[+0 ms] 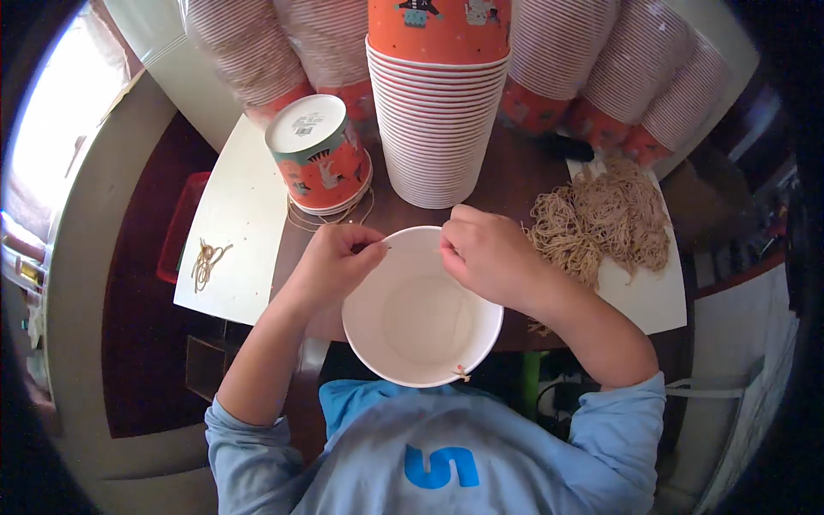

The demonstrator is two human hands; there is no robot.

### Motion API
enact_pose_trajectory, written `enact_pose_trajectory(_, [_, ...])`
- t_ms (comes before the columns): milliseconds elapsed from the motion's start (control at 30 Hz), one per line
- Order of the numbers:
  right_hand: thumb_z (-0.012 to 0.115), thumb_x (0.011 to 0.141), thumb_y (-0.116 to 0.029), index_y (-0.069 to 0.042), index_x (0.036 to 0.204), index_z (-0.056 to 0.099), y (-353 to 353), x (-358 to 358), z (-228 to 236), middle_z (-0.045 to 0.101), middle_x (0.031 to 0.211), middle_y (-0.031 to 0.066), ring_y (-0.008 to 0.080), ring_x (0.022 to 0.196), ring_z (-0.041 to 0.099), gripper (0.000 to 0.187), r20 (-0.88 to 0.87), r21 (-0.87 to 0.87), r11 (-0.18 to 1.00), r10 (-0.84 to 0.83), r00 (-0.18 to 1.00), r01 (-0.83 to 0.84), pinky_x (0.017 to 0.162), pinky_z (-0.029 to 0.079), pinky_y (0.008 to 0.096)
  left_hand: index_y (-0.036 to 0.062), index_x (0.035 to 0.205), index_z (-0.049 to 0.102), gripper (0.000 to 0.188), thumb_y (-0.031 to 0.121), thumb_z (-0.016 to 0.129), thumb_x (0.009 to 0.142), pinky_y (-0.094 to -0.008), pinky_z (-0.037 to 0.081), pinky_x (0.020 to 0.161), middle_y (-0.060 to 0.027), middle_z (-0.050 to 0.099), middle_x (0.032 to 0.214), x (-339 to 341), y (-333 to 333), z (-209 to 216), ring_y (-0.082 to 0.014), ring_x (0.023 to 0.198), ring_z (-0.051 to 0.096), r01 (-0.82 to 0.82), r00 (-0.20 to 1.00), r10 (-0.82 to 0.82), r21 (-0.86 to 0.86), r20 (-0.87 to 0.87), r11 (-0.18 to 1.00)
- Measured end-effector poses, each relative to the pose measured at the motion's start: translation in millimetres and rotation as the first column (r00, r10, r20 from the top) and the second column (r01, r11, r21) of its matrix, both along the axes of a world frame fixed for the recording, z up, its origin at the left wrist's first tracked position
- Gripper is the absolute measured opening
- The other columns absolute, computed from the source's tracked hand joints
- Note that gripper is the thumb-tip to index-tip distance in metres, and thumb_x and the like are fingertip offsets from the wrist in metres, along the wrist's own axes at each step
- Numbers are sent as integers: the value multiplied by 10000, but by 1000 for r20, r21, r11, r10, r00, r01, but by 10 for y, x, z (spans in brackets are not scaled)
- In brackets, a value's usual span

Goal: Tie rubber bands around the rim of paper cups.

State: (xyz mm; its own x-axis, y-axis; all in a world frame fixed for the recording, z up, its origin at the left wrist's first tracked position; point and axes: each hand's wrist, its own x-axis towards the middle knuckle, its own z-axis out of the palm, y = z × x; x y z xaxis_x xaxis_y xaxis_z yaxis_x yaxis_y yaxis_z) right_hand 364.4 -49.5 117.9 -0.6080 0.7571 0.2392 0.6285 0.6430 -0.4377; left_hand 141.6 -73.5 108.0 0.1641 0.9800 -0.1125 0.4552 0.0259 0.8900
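Note:
A white paper bucket [367, 319] stands mouth up at the table's near edge, in front of my body. My left hand [336, 262] is at its far left rim, thumb and forefinger pinched together with a tiny dark tip showing at them. Opposite it, my right hand [489, 256] is closed over the far right rim, fingertips pinched above the opening. Whatever lies between the fingers of either hand is too small to make out. A small knot of cord [462, 373] sits on the bucket's near right rim. Inside, a faint thin line runs down the wall.
A tall stack of nested buckets [442, 129] rises beyond my hands. Left of it, an orange printed bucket [326, 176] stands upside down, cord loops around its base. Tan cord bundles [622, 215] lie right; a few cords [208, 262] lie left. Bagged bucket stacks [562, 51] line the back.

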Motion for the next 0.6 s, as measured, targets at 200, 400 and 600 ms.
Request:
enact_pose_trajectory(200, [589,787,-111,-13,764,583,-19,-12,16,569,807,146,335,752,618,101,20,8,1000,4,1000,-4,678,505,438,-23,877,649,160,123,632,815,-269,472,574,-63,629,688,67,-8,27,-100,628,569,18,974,19,159,-226,987])
enact_pose_trajectory(400, [618,738,-80,-43,717,553,-3,-42,-83,545,757,101,304,707,584,78,-57,174,984,46,997,-35,617,478,415,-29,917,618,202,103,637,765,-309,489,597,-132,631,751,54,-93,-7,-173,631,601,68,930,56,321,-362,945])
enact_pose_trajectory(600, [626,748,-81,-39,744,584,213,15,-153,550,797,93,291,752,582,59,-28,188,980,73,997,-66,666,484,406,-44,1024,603,280,99,624,784,-310,505,654,-140,644,828,126,-278,98,-189,691,626,63,980,-39,121,-194,991])
